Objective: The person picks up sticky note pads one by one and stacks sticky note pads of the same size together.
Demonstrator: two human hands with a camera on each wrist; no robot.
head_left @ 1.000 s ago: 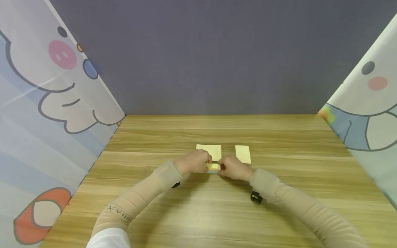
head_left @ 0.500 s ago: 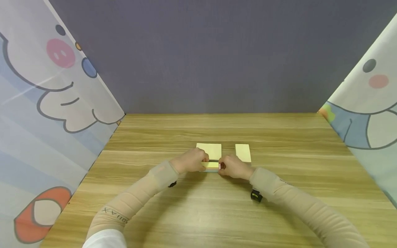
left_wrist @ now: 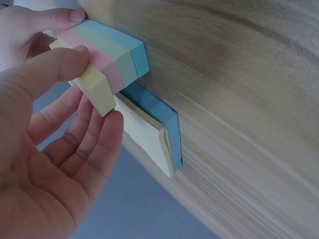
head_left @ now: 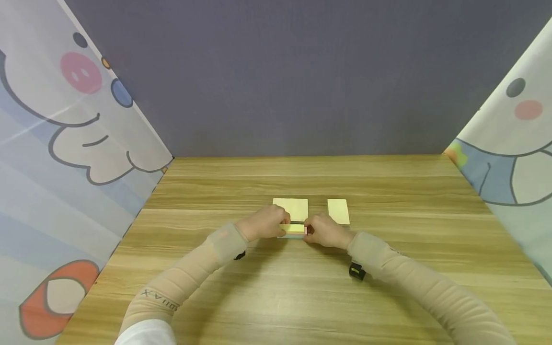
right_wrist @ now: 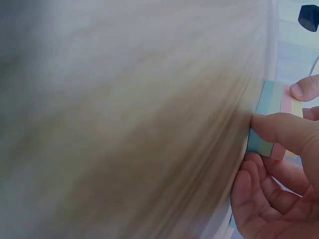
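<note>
A small stack of sticky note pads [head_left: 295, 231] in blue, green, pink and yellow lies on the table between both hands. My left hand [head_left: 266, 222] pinches the yellow sticky note pad [left_wrist: 94, 89] at the top of this stack, thumb on the near edge and fingers on the far one. In the left wrist view that yellow pad sits askew over the pink layer. At the stack's other end, my right hand [head_left: 324, 231] grips the lower pads, its thumb [right_wrist: 279, 127] across the blue and green layers.
Just behind the hands lies a wider pad stack [head_left: 293, 207], pale yellow over blue. A narrow pale yellow pad [head_left: 338, 211] lies to its right. The wooden table [head_left: 276, 297] meets a dark wall panel [head_left: 302, 86] at the back and printed cartoon side panels.
My left hand has slid slightly left along the small stack, showing more of the yellow pad. The right hand has stayed at the stack's right end.
</note>
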